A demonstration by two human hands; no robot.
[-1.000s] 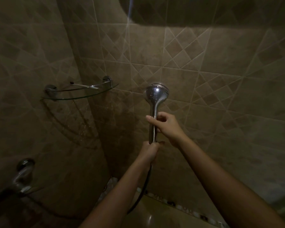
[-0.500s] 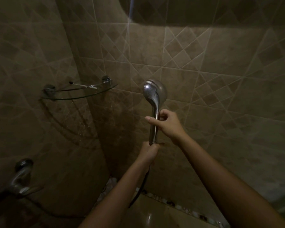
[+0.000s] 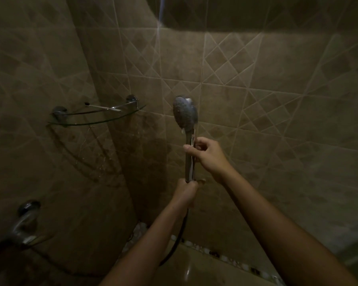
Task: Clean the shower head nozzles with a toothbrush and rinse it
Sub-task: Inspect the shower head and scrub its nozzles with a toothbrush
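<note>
From my head view, my left hand (image 3: 185, 194) is wrapped around the base of the shower head (image 3: 184, 112) handle. My right hand (image 3: 208, 154) pinches the handle higher up. The nozzle face stands at twelve o'clock above both, turned left.

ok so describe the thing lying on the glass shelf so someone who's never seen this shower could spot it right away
Find the corner where the two tiled walls meet, left of the shower head. A curved glass corner shelf with a chrome rail is fixed there. On it lies one thin pale stick with a dark tip at its left end, probably a toothbrush, the only loose item on the shelf.
</note>
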